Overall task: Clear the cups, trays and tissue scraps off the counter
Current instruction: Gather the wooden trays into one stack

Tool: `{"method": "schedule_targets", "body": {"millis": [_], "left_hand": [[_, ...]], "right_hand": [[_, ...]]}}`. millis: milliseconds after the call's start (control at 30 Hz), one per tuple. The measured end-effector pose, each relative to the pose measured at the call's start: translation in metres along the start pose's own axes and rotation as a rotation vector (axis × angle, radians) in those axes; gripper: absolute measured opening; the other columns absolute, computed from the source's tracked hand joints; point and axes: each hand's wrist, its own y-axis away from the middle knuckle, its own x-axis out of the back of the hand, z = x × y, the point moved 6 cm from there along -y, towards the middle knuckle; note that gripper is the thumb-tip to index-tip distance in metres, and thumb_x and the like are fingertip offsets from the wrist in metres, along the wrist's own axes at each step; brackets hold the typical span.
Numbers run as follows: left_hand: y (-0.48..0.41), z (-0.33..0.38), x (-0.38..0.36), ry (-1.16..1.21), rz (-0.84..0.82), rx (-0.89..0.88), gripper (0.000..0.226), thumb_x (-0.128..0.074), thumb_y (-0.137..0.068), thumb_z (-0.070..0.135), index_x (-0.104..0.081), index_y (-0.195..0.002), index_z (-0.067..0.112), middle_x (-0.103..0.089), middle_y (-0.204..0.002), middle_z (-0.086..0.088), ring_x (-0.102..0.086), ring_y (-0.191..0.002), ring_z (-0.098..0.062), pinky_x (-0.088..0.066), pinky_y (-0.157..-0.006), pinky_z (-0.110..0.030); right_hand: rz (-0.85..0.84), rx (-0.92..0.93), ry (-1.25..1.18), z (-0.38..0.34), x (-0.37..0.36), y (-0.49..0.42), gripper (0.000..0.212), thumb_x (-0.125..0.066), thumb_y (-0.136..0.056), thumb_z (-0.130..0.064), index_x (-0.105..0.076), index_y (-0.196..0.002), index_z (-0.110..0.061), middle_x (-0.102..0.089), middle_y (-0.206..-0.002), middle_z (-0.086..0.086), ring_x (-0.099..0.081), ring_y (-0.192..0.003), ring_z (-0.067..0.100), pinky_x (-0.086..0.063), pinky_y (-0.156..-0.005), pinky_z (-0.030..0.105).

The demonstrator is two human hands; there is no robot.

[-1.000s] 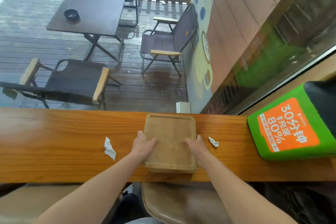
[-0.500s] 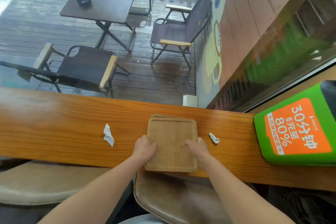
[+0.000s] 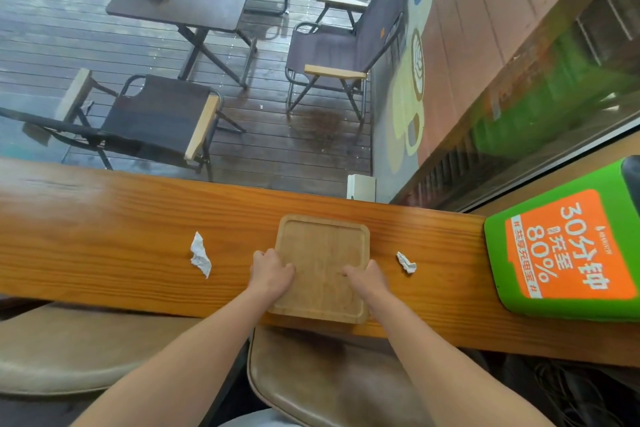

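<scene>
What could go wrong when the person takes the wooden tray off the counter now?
1. The wooden tray sits right at the near edge of the counter, above a stool. The left hand and right hand grip only its near half, so its far end might dip and slip.
2. Both hands are occupied while a larger tissue scrap and a smaller tissue scrap lie loose beside the tray. A forearm might sweep one off, or they may be forgotten.
</scene>
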Motion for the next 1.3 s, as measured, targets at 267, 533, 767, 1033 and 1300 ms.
{"method": "schedule_targets", "body": {"millis": [267,533,767,1033,1300], "left_hand": [[-0.006,0.0,0.0,-0.101,0.007,0.011,0.045,-0.052,-0.095,0.033,-0.05,-0.129,0.004,-0.041,-0.136,-0.016,-0.042,-0.124,-0.036,-0.042,-0.104,-0.047],[-0.011,0.003,-0.001,-0.089,0.0,-0.01,0.042,-0.053,-0.096,0.029,-0.049,-0.129,0.004,-0.043,-0.134,-0.015,-0.048,-0.119,-0.032,-0.045,-0.1,-0.043],[-0.013,0.004,0.002,-0.087,-0.009,-0.031,0.043,-0.054,-0.096,0.028,-0.048,-0.131,0.005,-0.051,-0.127,-0.014,-0.052,-0.112,-0.028,-0.045,-0.088,-0.035],[-0.012,0.0,0.0,0.011,-0.074,-0.028,0.036,-0.058,-0.093,0.033,-0.054,-0.122,0.012,-0.061,-0.117,-0.007,-0.053,-0.093,-0.019,-0.049,-0.077,-0.032],[-0.014,-0.006,-0.001,0.192,-0.148,0.067,0.048,-0.057,-0.092,0.036,-0.053,-0.134,0.014,-0.06,-0.115,0.0,-0.056,-0.099,-0.019,-0.044,-0.074,-0.027]], "right_hand": [[0.052,-0.03,0.123,-0.002,-0.002,-0.003,0.08,-0.061,-0.09,-0.047,-0.026,-0.154,-0.013,-0.022,-0.154,0.012,-0.038,-0.136,0.035,-0.041,-0.109,0.046],[0.057,-0.049,0.103,-0.005,-0.001,-0.003,0.081,-0.061,-0.089,-0.046,-0.026,-0.154,-0.012,-0.022,-0.155,0.013,-0.036,-0.137,0.036,-0.04,-0.111,0.048],[0.066,-0.052,0.145,-0.01,0.001,-0.003,0.072,-0.059,-0.091,-0.045,-0.037,-0.148,-0.007,-0.026,-0.153,0.012,-0.038,-0.134,0.035,-0.041,-0.108,0.046],[0.068,-0.052,0.057,-0.011,-0.001,0.0,0.073,-0.061,-0.09,-0.041,-0.035,-0.149,-0.007,-0.038,-0.153,0.013,-0.042,-0.137,0.033,-0.043,-0.108,0.043],[0.027,-0.111,-0.117,-0.003,0.006,-0.002,0.072,-0.059,-0.093,-0.039,-0.032,-0.153,-0.01,-0.039,-0.156,0.011,-0.039,-0.14,0.034,-0.039,-0.109,0.046]]}}
